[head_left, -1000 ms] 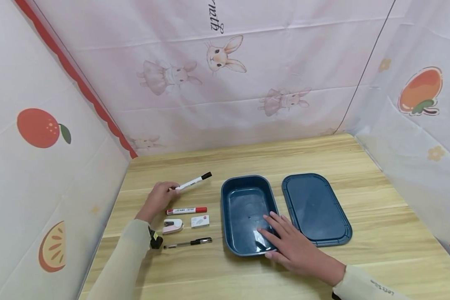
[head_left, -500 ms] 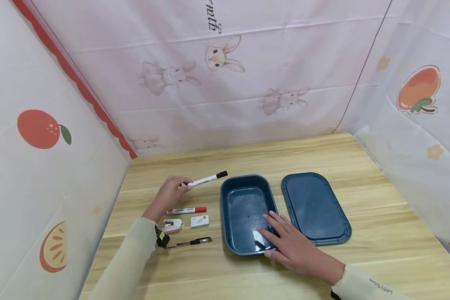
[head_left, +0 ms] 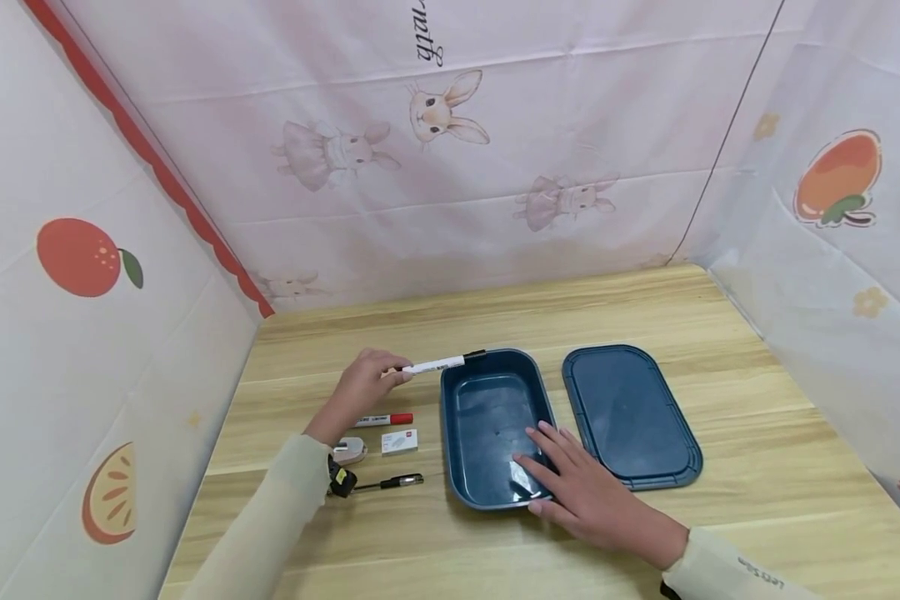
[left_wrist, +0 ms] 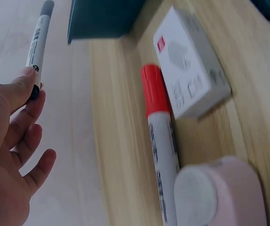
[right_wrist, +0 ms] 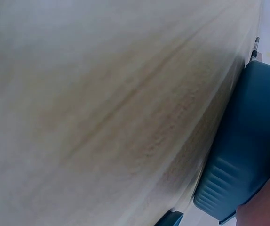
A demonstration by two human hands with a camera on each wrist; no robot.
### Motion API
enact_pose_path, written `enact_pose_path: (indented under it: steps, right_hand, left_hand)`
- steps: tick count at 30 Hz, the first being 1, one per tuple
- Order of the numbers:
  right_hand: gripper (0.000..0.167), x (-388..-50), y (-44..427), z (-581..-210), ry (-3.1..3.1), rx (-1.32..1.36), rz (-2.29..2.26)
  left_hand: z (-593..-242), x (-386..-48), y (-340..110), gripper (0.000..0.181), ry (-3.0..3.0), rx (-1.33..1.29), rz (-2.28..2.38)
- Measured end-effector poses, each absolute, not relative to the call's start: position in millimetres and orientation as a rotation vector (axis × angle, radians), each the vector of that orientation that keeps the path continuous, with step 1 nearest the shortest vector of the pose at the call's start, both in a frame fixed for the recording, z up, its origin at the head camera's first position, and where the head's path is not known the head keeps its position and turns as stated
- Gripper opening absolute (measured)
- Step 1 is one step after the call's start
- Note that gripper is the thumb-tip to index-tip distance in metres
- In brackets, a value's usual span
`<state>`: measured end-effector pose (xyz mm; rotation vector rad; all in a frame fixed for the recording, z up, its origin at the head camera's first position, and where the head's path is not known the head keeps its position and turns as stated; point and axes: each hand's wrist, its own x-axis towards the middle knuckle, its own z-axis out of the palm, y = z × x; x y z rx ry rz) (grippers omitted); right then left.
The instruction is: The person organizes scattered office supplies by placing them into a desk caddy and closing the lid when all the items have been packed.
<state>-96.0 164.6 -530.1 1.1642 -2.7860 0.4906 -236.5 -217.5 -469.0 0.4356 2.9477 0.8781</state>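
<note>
My left hand [head_left: 365, 385] pinches the rear end of a whiteboard marker [head_left: 435, 365] with a white barrel and black cap. Its cap end is over the far-left rim of a dark blue plastic box [head_left: 487, 417]. In the left wrist view, the thumb and index finger grip the marker [left_wrist: 39, 44] while the other fingers are loosely bent. My right hand [head_left: 588, 498] rests on the near-right rim of the box, its fingers extended over the inside. The right wrist view shows the box's outer wall [right_wrist: 248, 141] and only a sliver of that hand.
Left of the box lie a red-capped marker [head_left: 390, 420], a small white carton [head_left: 400, 442], a pale pink stapler-like item [head_left: 351, 450] and a black pen [head_left: 401, 481]. The wrist device partly covers the pen. A dark blue lid [head_left: 633, 417] lies right of the box.
My left hand has carried the black-capped marker rightward, from left of the box to its far-left rim. My right hand and the box have stayed in place.
</note>
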Motion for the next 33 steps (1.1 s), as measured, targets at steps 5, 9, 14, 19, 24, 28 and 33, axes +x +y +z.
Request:
enact_pose_path:
  steps: [5, 9, 14, 19, 24, 28, 33]
  right_hand:
    - [0.059, -96.1, 164.1, -529.2, -2.776, 1.164, 0.496]
    - [0.059, -95.3, 163.7, -528.3, -2.795, 1.161, 0.535]
    - [0.059, -94.7, 164.6, -528.4, -2.823, 1.148, 0.535]
    - [0.059, -95.5, 164.4, -529.4, -2.815, 1.149, 0.535]
    - [0.058, -95.6, 164.0, -530.9, -2.806, 1.139, 0.530]
    - [0.058, -95.7, 163.4, -529.9, -2.812, 1.135, 0.530]
    - [0.058, -96.1, 161.9, -530.0, -2.814, 1.129, 0.513]
  left_hand:
    - [-468.3, -233.2, -208.3, 0.019, 2.975, 0.521, 0.815]
    - [-469.8, -233.5, -201.4, 0.021, 2.974, 0.534, 0.779]
    - [-473.3, -234.5, -192.3, 0.020, 2.942, 0.536, 0.797]
    - [-475.8, -236.7, -185.7, 0.018, 2.940, 0.528, 0.787]
    - [-478.3, -241.1, -179.3, 0.020, 2.964, 0.567, 0.733]
    - [-479.5, -242.6, -173.1, 0.021, 2.978, 0.638, 0.688]
    - [-481.1, -243.5, -165.7, 0.022, 2.989, 0.733, 0.641]
